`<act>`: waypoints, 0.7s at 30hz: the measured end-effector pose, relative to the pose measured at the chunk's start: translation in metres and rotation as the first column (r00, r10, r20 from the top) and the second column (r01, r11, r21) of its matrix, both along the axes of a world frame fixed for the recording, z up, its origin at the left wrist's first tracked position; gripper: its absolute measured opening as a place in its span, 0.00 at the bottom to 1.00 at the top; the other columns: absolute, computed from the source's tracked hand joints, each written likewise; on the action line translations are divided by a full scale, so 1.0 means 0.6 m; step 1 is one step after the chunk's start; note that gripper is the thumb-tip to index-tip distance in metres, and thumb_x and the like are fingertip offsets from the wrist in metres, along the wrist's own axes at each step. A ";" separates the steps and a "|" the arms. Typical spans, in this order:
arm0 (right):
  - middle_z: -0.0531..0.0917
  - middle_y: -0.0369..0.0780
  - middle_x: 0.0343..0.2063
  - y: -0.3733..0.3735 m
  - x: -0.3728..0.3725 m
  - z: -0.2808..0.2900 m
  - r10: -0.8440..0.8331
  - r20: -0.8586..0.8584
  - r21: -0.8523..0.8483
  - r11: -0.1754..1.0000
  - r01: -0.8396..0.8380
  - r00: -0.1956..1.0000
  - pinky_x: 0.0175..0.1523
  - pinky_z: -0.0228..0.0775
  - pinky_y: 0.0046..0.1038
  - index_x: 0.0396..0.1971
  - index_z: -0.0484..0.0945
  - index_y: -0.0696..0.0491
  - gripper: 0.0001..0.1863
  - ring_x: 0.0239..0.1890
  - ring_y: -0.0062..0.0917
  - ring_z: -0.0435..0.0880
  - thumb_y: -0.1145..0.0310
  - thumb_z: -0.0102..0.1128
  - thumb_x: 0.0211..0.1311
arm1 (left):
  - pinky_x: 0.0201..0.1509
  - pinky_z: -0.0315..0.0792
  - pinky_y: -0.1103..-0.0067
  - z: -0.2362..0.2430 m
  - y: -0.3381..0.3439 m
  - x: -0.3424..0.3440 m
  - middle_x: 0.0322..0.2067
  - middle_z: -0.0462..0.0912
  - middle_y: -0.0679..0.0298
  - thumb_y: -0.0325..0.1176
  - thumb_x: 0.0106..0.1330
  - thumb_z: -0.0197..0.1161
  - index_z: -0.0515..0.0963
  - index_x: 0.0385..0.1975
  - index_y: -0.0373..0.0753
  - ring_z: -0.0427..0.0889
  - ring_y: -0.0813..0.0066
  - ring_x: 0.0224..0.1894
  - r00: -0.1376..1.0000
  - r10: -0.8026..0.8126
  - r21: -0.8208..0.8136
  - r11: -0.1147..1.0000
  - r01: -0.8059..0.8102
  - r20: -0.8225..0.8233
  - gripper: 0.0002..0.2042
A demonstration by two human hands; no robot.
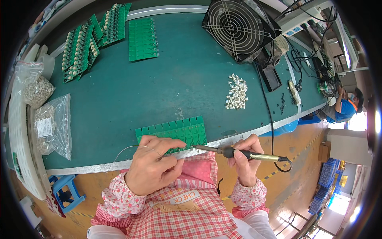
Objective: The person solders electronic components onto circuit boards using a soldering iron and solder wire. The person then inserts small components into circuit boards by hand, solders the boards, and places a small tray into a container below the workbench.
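Our right grip [246, 159] holds the iron [262, 157], tip [206, 148] at the board [173, 128]. Our left grip [153, 165] holds thin wire [126, 149].

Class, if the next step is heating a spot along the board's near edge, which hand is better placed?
Probably the right hand: it holds the iron, whose tip is at the near edge of the board. The left hand holds the wire.

A black wire-guarded fan [237, 30] is standing on the green workbench [139, 91], a blue plastic stool [69, 192] is sitting at lower left, and a cardboard box [324, 152] is resting at right
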State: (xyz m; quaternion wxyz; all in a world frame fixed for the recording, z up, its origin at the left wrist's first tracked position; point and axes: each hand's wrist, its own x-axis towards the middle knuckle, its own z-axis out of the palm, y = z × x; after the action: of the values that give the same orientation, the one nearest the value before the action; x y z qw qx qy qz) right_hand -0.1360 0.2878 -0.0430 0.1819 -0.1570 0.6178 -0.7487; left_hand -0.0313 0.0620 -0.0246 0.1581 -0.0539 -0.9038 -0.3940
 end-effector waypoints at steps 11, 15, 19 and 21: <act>0.78 0.42 0.21 0.004 -0.002 -0.001 0.026 -0.051 0.020 0.999 -0.025 0.998 0.24 0.66 0.16 0.30 0.65 0.59 0.10 0.18 0.15 0.74 0.77 0.59 0.55 | 0.41 0.67 0.71 -0.004 -0.001 0.000 0.40 0.79 0.65 0.26 0.48 0.66 0.70 0.10 0.38 0.79 0.69 0.37 1.000 0.000 0.002 1.000 0.000 0.001 0.11; 0.79 0.43 0.21 0.007 0.000 0.000 0.025 -0.109 0.073 0.997 -0.017 0.994 0.25 0.67 0.16 0.30 0.66 0.59 0.10 0.19 0.15 0.75 0.77 0.60 0.54 | 0.37 0.66 0.72 -0.005 0.004 -0.002 0.39 0.81 0.64 0.24 0.44 0.67 0.67 0.07 0.38 0.78 0.69 0.34 0.999 0.036 0.012 0.999 -0.036 -0.025 0.13; 0.79 0.42 0.22 0.006 0.003 0.005 0.017 -0.139 0.109 0.994 -0.001 0.990 0.26 0.67 0.16 0.29 0.66 0.59 0.10 0.18 0.14 0.74 0.77 0.61 0.54 | 0.37 0.66 0.72 -0.007 0.003 -0.001 0.39 0.81 0.65 0.25 0.44 0.67 0.68 0.08 0.38 0.78 0.70 0.33 0.999 0.027 0.006 1.000 -0.027 -0.036 0.13; 0.79 0.42 0.22 0.008 0.003 0.002 0.014 -0.138 0.104 0.995 0.001 0.990 0.25 0.67 0.16 0.29 0.66 0.59 0.10 0.18 0.14 0.74 0.76 0.61 0.54 | 0.37 0.66 0.72 -0.007 0.002 0.000 0.39 0.81 0.65 0.25 0.43 0.67 0.68 0.08 0.38 0.78 0.70 0.33 0.999 0.021 0.006 1.000 -0.021 -0.046 0.12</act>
State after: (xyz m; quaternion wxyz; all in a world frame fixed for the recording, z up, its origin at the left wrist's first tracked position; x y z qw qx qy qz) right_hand -0.1341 0.2924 -0.0416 0.1491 -0.2008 0.6665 -0.7023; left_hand -0.0313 0.0629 -0.0287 0.1832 -0.0532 -0.8993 -0.3935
